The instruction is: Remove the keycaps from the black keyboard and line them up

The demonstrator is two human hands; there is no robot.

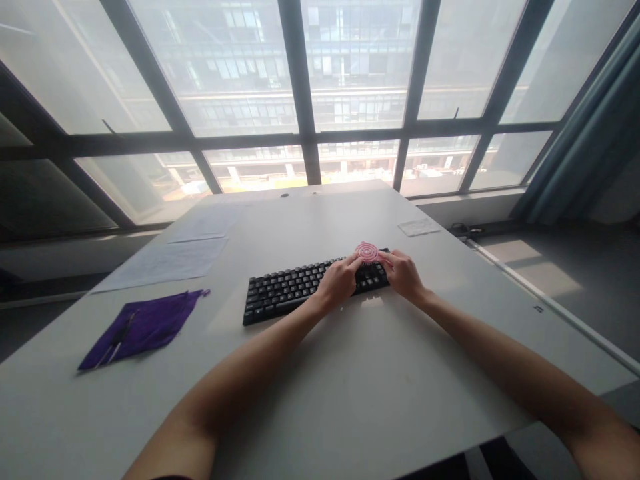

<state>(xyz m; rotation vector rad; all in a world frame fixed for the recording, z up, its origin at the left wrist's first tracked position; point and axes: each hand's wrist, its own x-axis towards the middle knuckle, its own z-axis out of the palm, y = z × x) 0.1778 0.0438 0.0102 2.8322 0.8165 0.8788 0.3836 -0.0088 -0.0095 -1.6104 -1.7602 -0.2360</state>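
Observation:
A small pink disc with concentric rings (368, 252) is held above the right end of a black keyboard (290, 290). My left hand (339, 283) pinches its left edge, with the fingers closed. On the other side, my right hand (403, 273) grips the right edge between thumb and fingers. What exactly the disc is, I cannot make out. Both hands partly cover the keyboard's right part, which lies at a slant on the white table (330, 400).
To the left lies a purple cloth pouch (150, 327) with thin tools (117, 343) on it. White paper sheets (165, 263) lie behind it. A crumpled clear packet (419, 227) rests at the right. Large windows (240, 67) stand beyond the table.

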